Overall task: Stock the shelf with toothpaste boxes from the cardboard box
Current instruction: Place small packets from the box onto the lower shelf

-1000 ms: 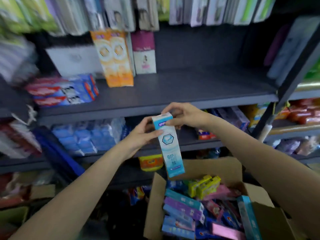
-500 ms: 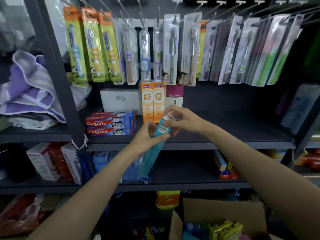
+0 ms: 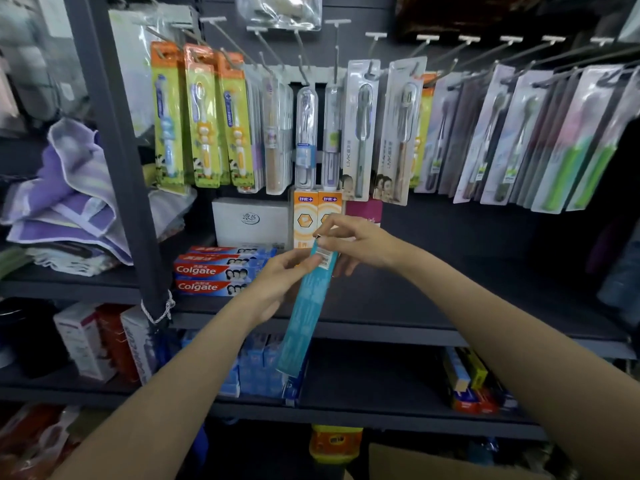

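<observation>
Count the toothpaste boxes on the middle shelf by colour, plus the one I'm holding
Red and blue Colgate boxes, stacked flat: 3
Orange boxes, upright: 2
Magenta box, upright, partly hidden: 1
Teal box, held by left hand and right hand: 1
Total: 7

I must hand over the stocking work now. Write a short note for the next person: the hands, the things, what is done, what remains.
Left hand grips the teal toothpaste box mid-length; right hand pinches its top end.
The box is tilted, in the air in front of the shelf, not yet placed.
Already on the shelf: Colgate boxes and orange boxes.
Left: set this box down, then fetch more from the cardboard box.
</observation>
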The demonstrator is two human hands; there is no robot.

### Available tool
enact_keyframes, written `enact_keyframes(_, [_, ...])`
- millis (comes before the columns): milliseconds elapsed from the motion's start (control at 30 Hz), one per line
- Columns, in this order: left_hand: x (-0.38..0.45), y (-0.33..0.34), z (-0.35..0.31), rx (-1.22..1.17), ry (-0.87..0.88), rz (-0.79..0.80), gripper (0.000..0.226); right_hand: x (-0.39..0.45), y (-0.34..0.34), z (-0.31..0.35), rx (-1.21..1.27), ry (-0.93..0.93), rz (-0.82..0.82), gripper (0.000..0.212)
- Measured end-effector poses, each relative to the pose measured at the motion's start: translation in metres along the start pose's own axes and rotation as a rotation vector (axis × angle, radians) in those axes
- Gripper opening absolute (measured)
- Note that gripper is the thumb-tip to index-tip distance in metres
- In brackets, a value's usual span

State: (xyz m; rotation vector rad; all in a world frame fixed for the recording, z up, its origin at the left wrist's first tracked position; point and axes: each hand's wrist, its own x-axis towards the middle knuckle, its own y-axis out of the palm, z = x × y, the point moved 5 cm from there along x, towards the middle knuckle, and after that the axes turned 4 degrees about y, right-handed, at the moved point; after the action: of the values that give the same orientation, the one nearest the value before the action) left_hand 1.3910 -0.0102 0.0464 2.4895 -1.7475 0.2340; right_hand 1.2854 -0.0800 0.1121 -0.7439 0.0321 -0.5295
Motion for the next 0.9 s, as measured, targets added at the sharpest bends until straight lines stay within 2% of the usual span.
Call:
enact_keyframes(33, [0.005, 0.0, -0.002, -0.027, -0.001, -0.001, 0.023, 0.004, -0.004, 0.0, -0.037, -0.042, -0.047, 0.008])
enact_keyframes(100, [0.014, -0.003, -0.006, -0.097, 0.006, 0.016, 0.033, 0.011, -0.01, -0.002, -0.154, -0.127, -0.074, 0.024])
enact_keyframes(167, [0.024, -0.007, -0.008, -0.166, -0.019, 0.054, 0.042, 0.019, -0.014, -0.006, -0.191, -0.152, 0.005, 0.045])
enact_keyframes(233, [0.035, -0.009, -0.011, -0.186, -0.046, 0.07, 0.039, 0.029, -0.021, -0.009, -0.088, -0.107, 0.066, 0.052])
enact_keyframes(300, [0.049, -0.011, -0.022, -0.161, -0.04, 0.039, 0.038, 0.047, -0.033, -0.008, 0.06, -0.056, 0.03, 0.046])
enact_keyframes(367, [0.063, -0.019, -0.036, -0.082, -0.005, -0.024, 0.037, 0.066, -0.043, -0.002, 0.096, -0.023, -0.039, 0.038])
enact_keyframes(533, [0.087, -0.06, -0.028, 0.155, 0.04, -0.316, 0.02, 0.114, -0.051, 0.009, -0.17, -0.045, -0.137, 0.045])
enact_keyframes(700, [0.101, -0.062, 0.009, 0.265, 0.016, -0.317, 0.033, 0.149, -0.035, -0.005, -0.381, -0.035, -0.137, 0.046])
enact_keyframes(900, [0.119, -0.064, 0.023, 0.26, 0.01, -0.36, 0.034, 0.166, -0.031, -0.018, -0.421, -0.023, -0.143, 0.045])
